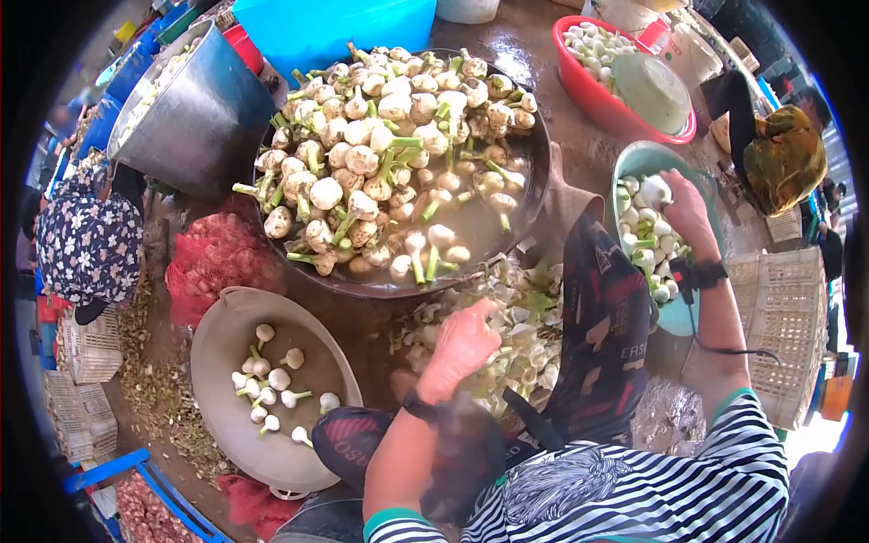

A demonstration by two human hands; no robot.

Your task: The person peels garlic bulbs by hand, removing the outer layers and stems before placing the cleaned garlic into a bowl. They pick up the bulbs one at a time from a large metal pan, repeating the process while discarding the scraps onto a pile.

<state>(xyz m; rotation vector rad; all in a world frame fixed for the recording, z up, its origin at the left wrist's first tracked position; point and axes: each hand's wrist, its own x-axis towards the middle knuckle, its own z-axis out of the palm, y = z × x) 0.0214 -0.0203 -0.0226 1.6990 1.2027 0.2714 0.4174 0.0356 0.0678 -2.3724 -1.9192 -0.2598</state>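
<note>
My left hand (466, 342) is closed above a heap of garlic peelings (529, 317) between my knees. What its fingers hold, if anything, is hidden. Inside the teal basin (697, 317) on the right, the fingers of my right hand (690, 206) are round a peeled white garlic bulb (654, 192). More peeled garlic bulbs (644, 244) lie beneath it, some with green stems. In front of me stands a wide dark pan (398, 288) of murky water, piled with unpeeled, soil-stained garlic bulbs (362, 163).
To my left, a grey basin (217, 398) holds several white bulbs. Behind it are a red mesh sack (213, 258) and a tall metal pot (195, 118). A red basin (579, 86) and woven basket (769, 326) stand right. Other people sit on both sides.
</note>
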